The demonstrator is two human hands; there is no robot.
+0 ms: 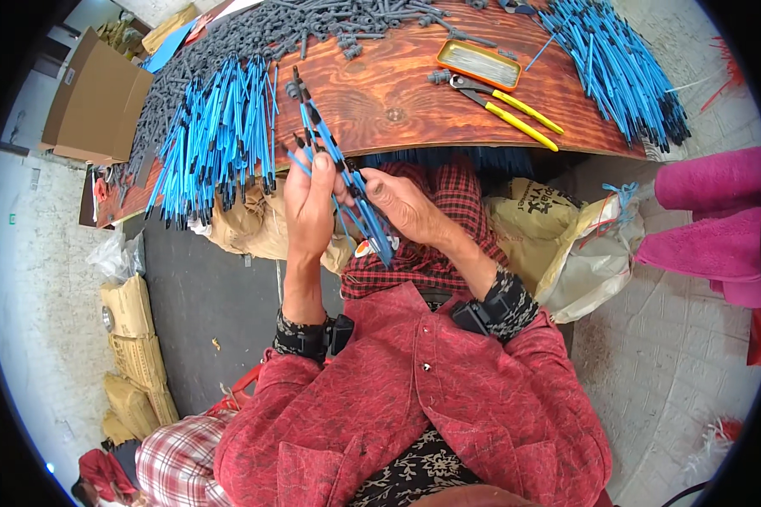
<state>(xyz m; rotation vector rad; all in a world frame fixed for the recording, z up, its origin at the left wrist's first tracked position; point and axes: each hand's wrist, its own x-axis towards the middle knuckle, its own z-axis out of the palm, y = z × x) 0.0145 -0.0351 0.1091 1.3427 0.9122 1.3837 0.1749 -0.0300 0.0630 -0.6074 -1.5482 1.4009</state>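
Note:
In front of my lap I hold a small bundle of thin blue sticks with black sleeves and tips [328,139], tilted with its upper end away to the left. My left hand [307,203] is closed round the bundle, thumb pointing up along it. The fingers of my right hand [402,205] are closed on the bundle's right side, lower down; its fingertips are partly hidden. Beyond my hands lies the wooden tabletop [372,84]. A large heap of similar blue sticks [220,127] hangs over its edge at the left.
Yellow-handled pliers [520,114] lie beside a yellow-rimmed tin [480,66] of thin pale pieces. Grey plastic parts [254,34] are piled along the back. More blue sticks [621,72] lie at the right. A cardboard box [97,101] and sacks [588,262] stand around the table.

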